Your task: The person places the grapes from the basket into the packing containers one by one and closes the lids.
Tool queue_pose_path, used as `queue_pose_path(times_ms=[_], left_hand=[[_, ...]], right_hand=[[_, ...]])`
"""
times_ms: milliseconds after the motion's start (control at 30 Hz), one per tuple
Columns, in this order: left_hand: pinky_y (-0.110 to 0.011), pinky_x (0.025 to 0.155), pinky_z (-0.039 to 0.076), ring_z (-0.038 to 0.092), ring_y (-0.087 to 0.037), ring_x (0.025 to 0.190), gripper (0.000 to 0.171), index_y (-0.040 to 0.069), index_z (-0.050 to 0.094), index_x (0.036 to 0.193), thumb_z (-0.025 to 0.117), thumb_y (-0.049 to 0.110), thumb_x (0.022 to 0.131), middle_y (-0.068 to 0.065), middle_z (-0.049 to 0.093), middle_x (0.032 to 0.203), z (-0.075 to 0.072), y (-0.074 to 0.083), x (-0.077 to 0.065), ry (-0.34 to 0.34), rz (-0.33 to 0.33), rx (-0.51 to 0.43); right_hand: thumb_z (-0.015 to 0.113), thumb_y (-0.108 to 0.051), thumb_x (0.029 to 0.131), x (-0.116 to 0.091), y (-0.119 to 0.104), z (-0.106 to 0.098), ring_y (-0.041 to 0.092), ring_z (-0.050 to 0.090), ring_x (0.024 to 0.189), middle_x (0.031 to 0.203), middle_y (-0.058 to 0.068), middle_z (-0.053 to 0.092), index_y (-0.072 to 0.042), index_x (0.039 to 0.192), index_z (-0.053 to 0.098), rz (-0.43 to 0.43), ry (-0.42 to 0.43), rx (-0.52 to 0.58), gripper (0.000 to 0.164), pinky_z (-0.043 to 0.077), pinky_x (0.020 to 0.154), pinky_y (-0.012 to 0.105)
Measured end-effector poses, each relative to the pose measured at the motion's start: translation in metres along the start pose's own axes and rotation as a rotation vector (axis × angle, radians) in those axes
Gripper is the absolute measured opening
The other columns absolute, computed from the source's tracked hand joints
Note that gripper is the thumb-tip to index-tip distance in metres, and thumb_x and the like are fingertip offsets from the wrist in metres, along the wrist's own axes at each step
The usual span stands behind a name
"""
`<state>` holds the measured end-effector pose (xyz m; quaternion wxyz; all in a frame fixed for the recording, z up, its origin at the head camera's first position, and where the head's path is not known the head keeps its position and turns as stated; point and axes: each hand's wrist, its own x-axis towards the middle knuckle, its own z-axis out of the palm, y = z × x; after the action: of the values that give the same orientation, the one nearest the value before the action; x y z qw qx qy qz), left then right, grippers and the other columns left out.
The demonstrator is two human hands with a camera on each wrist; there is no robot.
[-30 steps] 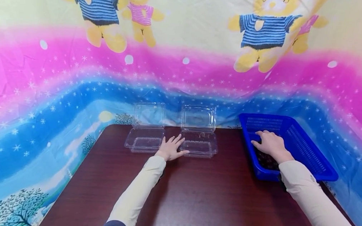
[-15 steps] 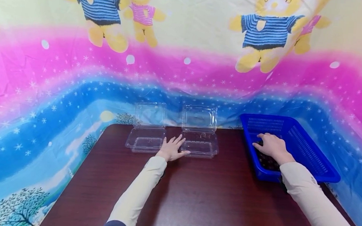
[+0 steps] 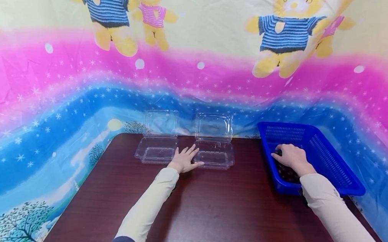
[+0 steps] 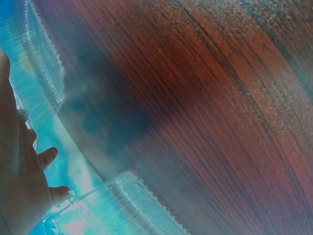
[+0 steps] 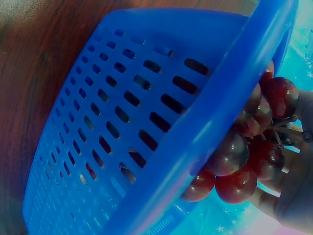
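My left hand (image 3: pixel 182 161) has its fingers spread, between the front corners of two clear plastic clamshell boxes, the left box (image 3: pixel 155 154) and the right box (image 3: pixel 213 158). Both boxes have their lids raised at the back. Nothing is held in that hand; whether its fingertips touch the boxes cannot be told. My right hand (image 3: pixel 292 157) reaches into the blue plastic basket (image 3: pixel 336 158). In the right wrist view, its fingers curl at the stem of a bunch of dark red grapes (image 5: pixel 235 188) just behind the basket's rim. The hand partly hides the grapes in the head view.
The dark brown wooden table (image 3: pixel 213 211) stretches in front of the boxes and basket. A printed cloth (image 3: pixel 197 83) with bears and snowflakes hangs along the back and sides. The basket has slotted walls and stands at the table's right side.
The right hand's fingers have drawn in a little at the grapes, and slightly more dark grapes show beside it. The left hand stays beside the boxes. The head view has shifted slightly.
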<state>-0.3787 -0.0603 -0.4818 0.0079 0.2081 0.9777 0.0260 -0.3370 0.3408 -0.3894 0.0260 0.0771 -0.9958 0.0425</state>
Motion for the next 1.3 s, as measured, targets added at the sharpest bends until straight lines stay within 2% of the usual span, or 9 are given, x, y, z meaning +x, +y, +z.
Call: queue_pose_path(times_ms=[100, 233, 367, 533, 800, 1000, 1300], left_hand=[[-0.06, 0.108, 0.016, 0.026, -0.028, 0.138, 0.079, 0.022, 0.024, 0.148, 0.033, 0.07, 0.087, 0.0, 0.016, 0.155, 0.0006, -0.0005, -0.0004, 0.004, 0.003, -0.007], [-0.06, 0.108, 0.016, 0.026, -0.028, 0.139, 0.078, 0.022, 0.023, 0.149, 0.034, 0.068, 0.087, -0.001, 0.016, 0.156, -0.0017, -0.0007, -0.0019, 0.0, 0.001, -0.017], [-0.06, 0.109, 0.015, 0.024, -0.027, 0.139, 0.078, 0.024, 0.021, 0.149, 0.034, 0.069, 0.087, 0.001, 0.013, 0.156, -0.0022, -0.0017, -0.0011, -0.015, -0.007, -0.028], [-0.06, 0.109, 0.015, 0.024, -0.028, 0.139, 0.079, 0.025, 0.019, 0.149, 0.032, 0.071, 0.086, 0.003, 0.011, 0.156, -0.0002, -0.0032, 0.0012, -0.02, -0.007, -0.03], [-0.061, 0.107, 0.016, 0.026, -0.03, 0.138, 0.078, 0.022, 0.023, 0.149, 0.033, 0.069, 0.087, -0.001, 0.015, 0.156, 0.0005, -0.0028, -0.0001, -0.012, 0.012, -0.024], [-0.06, 0.108, 0.015, 0.025, -0.029, 0.138, 0.078, 0.022, 0.022, 0.149, 0.033, 0.069, 0.087, -0.001, 0.014, 0.156, -0.0001, -0.0009, -0.0009, -0.024, 0.001, -0.016], [-0.061, 0.107, 0.016, 0.027, -0.03, 0.138, 0.077, 0.021, 0.024, 0.149, 0.033, 0.068, 0.088, -0.003, 0.016, 0.156, -0.0003, -0.0003, -0.0008, -0.015, 0.006, -0.009]], right_hand=[[0.06, -0.033, 0.089, -0.0001, -0.0014, 0.0004, 0.031, 0.061, 0.069, 0.104, 0.025, 0.064, 0.0, 0.113, 0.064, -0.01, 0.014, 0.009, 0.041, 0.047, 0.05, 0.043], [0.06, -0.023, 0.09, 0.0007, -0.0033, 0.0009, 0.039, 0.061, 0.081, 0.102, 0.027, 0.064, 0.005, 0.108, 0.064, -0.042, 0.025, 0.056, 0.034, 0.05, 0.064, 0.05], [0.062, -0.014, 0.088, 0.0032, -0.0054, -0.0003, 0.043, 0.059, 0.089, 0.096, 0.028, 0.063, 0.009, 0.101, 0.064, -0.084, 0.032, 0.077, 0.026, 0.048, 0.074, 0.052], [0.064, -0.012, 0.086, 0.0047, -0.006, -0.0015, 0.042, 0.058, 0.085, 0.089, 0.025, 0.063, 0.008, 0.093, 0.065, -0.097, 0.053, 0.073, 0.022, 0.048, 0.072, 0.05], [0.059, -0.014, 0.09, 0.006, -0.0016, 0.0045, 0.037, 0.06, 0.08, 0.088, 0.024, 0.064, 0.008, 0.093, 0.065, -0.061, 0.041, 0.116, 0.023, 0.049, 0.069, 0.048], [0.059, -0.014, 0.09, 0.0067, 0.0022, 0.0047, 0.034, 0.06, 0.073, 0.082, 0.022, 0.064, 0.007, 0.088, 0.065, -0.072, 0.094, 0.144, 0.022, 0.049, 0.064, 0.046], [0.06, -0.014, 0.09, 0.0095, 0.0021, 0.0005, 0.033, 0.061, 0.073, 0.082, 0.021, 0.065, 0.006, 0.088, 0.066, -0.06, 0.137, 0.165, 0.021, 0.048, 0.065, 0.047]])
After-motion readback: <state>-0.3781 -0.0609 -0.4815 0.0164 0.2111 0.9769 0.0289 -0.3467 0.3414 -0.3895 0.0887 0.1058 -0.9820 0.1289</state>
